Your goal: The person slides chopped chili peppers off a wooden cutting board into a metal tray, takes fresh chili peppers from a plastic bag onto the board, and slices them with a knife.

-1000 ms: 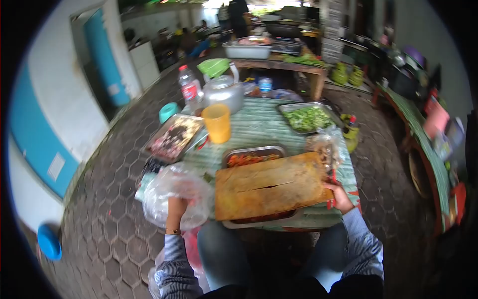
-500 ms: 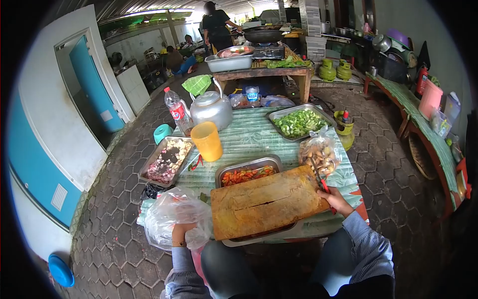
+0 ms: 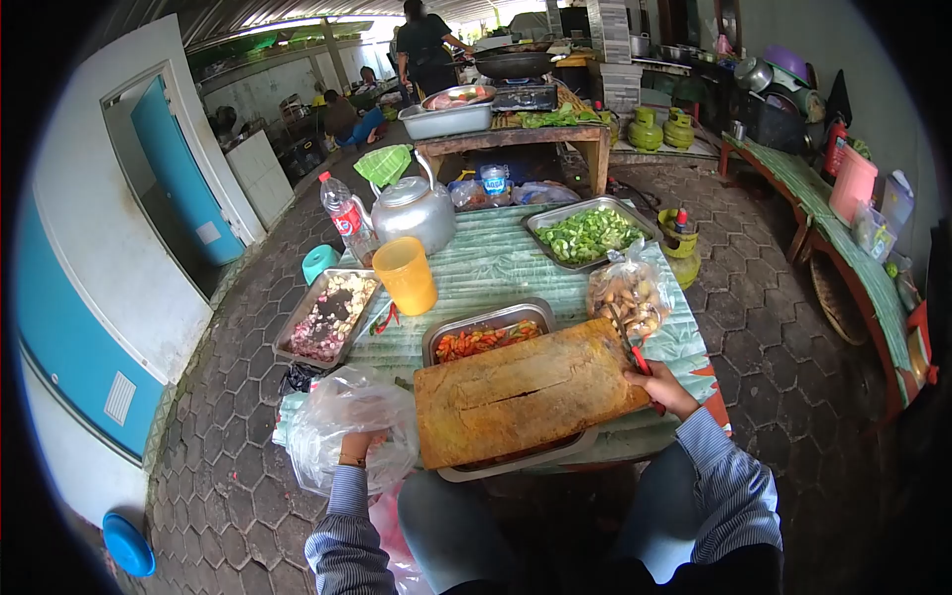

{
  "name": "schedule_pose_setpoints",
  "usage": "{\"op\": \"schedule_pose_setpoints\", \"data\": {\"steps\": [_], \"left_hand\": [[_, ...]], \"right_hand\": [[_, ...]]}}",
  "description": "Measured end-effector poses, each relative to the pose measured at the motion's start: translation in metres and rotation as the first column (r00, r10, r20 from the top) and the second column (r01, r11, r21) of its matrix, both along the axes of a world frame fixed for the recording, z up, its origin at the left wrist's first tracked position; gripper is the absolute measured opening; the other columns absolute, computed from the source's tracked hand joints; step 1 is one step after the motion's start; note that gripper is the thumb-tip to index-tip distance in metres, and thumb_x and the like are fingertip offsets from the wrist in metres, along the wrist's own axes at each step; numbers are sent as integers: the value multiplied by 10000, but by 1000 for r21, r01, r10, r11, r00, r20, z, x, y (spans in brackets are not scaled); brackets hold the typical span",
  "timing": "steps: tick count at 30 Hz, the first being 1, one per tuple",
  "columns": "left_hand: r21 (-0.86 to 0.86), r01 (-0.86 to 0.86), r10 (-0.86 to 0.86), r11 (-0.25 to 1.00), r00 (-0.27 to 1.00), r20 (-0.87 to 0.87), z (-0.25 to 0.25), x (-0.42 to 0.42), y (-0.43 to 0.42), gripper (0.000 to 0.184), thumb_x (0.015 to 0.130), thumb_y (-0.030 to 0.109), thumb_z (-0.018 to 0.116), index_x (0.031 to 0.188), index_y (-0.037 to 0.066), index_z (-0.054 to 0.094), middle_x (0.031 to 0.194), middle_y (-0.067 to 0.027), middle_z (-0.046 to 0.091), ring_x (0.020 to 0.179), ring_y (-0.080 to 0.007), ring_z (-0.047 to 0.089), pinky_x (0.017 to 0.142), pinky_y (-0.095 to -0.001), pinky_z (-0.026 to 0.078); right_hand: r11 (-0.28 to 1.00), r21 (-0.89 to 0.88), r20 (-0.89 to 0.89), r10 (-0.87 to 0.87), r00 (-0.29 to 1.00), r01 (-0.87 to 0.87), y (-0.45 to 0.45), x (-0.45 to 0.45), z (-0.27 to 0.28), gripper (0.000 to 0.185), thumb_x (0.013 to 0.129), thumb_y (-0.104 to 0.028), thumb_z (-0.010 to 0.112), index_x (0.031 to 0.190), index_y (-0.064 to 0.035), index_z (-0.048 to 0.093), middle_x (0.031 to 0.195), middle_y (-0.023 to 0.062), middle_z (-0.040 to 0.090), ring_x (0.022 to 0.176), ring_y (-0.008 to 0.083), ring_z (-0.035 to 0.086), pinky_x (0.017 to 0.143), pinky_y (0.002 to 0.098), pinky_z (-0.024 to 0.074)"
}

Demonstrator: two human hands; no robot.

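A worn wooden cutting board (image 3: 531, 397) lies tilted across a metal tray of cut red and orange chillies (image 3: 491, 340). At the board's right edge, my right hand (image 3: 669, 389) is closed around a red-handled knife (image 3: 643, 361), its dark blade pointing away from me. My left hand (image 3: 359, 446) reaches into a clear plastic bag (image 3: 347, 412) left of the board; the plastic hides its fingers. Behind the board's right end sits another clear bag (image 3: 630, 297) of brownish pieces.
On the table (image 3: 476, 258) stand an orange cup (image 3: 406, 276), a kettle (image 3: 414, 218), a bottle (image 3: 347, 218), a tray of shallots and garlic (image 3: 327, 317) and a tray of chopped greens (image 3: 592, 236). A gas cylinder (image 3: 679, 248) is beyond the right edge. A person (image 3: 428, 55) stands at the back.
The camera view has shifted slightly. My left hand remains in the plastic bag, and my right hand still holds the knife by the board's edge.
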State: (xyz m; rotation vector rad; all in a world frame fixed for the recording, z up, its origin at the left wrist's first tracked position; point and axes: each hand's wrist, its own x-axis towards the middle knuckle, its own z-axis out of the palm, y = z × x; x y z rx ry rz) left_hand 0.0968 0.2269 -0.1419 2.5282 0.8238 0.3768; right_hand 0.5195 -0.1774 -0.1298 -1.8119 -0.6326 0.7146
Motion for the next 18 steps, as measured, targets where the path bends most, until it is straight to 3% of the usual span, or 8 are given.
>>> {"op": "schedule_pose_setpoints", "data": {"steps": [2,3,5,6,8,9,13,18], "left_hand": [[-130,-220,176,967,941,-288,18,6,-20,406,811,288,615,1156,74,614,1195,-132,602,1083,-282,560,926,-366,432],[-131,-224,178,966,939,-295,0,0,-6,406,811,288,615,1156,74,614,1195,-132,602,1083,-282,560,926,-366,432],[350,108,-2,931,956,-292,-49,-11,35,307,832,241,591,1087,74,631,1123,-109,625,951,-249,609,808,-360,478],[345,113,-2,932,952,-306,-52,-13,38,307,832,241,591,1087,74,631,1123,-109,625,951,-249,609,808,-360,478],[262,109,-122,959,992,33,-52,-17,40,293,817,207,609,1086,91,630,1028,-83,628,910,-198,585,897,-398,453],[244,119,-125,962,992,8,-57,-28,32,293,817,207,609,1086,91,630,1028,-83,628,910,-198,585,897,-398,453],[-156,136,-139,978,990,-10,-35,-5,47,294,837,201,589,1097,67,614,1012,-93,618,874,-192,576,837,-374,448],[-563,82,-71,822,997,41,7,9,94,297,861,195,564,1111,37,593,992,-106,604,830,-184,564,762,-343,442]], "right_hand": [[1000,12,-13,-1,1000,1,0,-2,3,418,877,-324,639,1160,-17,608,708,24,567,491,111,492,433,280,395],[1000,31,-19,-2,1000,3,0,-3,3,415,878,-327,638,1162,-26,609,709,23,568,503,112,499,444,279,403],[1000,10,-24,11,1000,-11,0,-1,0,428,873,-349,639,1174,-46,610,770,34,596,512,116,511,449,277,414],[1000,-19,-28,0,1000,0,-1,-6,12,444,869,-363,639,1179,-47,608,804,41,607,516,119,517,451,276,419],[997,-77,-24,-11,1000,9,-2,-13,25,483,860,-395,639,1195,-50,597,877,64,626,524,127,528,443,274,422],[998,-60,-37,2,999,-4,-3,-10,21,486,861,-393,637,1198,-45,589,857,59,619,516,127,525,432,279,417],[1000,-16,-6,11,1000,-11,-2,-7,14,417,870,-364,638,1107,-24,601,719,37,563,498,120,508,424,277,397],[1000,-9,-30,2,1000,-2,-1,-3,6,424,866,-349,652,1111,-8,598,722,37,563,508,113,502,439,270,395]]}}
